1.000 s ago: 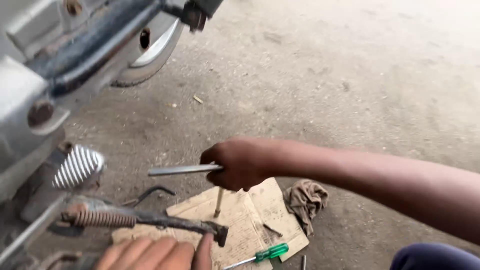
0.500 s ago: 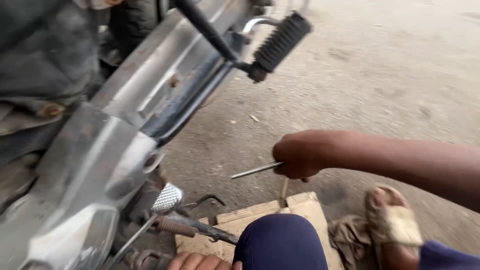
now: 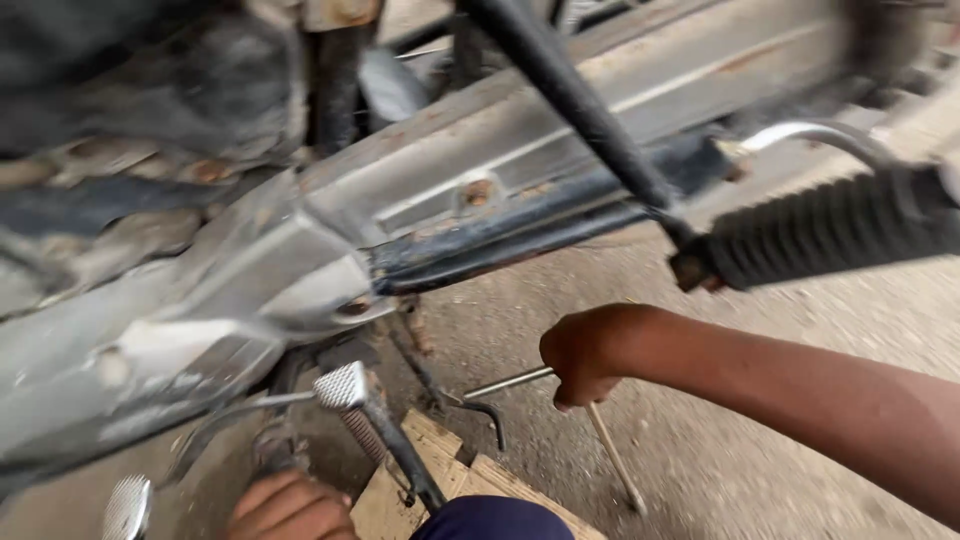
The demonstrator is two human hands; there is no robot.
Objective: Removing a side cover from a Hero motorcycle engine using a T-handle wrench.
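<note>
The motorcycle (image 3: 300, 250) filled the upper frame, its underside tilted toward the camera, dusty and rust-spotted at the bolts. A black frame bar (image 3: 570, 95) ran down to a ribbed rubber footpeg (image 3: 830, 235) at the right. Below lay bare concrete floor (image 3: 700, 450), with wooden boards (image 3: 450, 480) under the machine.

The right hand (image 3: 590, 355) was closed in a fist on a T-shaped wrench (image 3: 560, 400): its cross handle passed through the fist, one end pointing left toward the engine's underside, while the shaft ran down and right with its tip touching or close to the floor. The grip was pressed tight around the handle.

The left hand (image 3: 290, 508) sat at the bottom edge, beside a lever with a knurled metal pad (image 3: 342, 385). Whether its grip was spread or closed on anything could not be told; the fingers were cut off by the frame.

Judgement: for sound work, the wrench should be seated square before force is applied, and the machine steadied on the boards, since the tilt invites slipping.

No containers were in view. A dark knee (image 3: 495, 520) intruded at the bottom.
</note>
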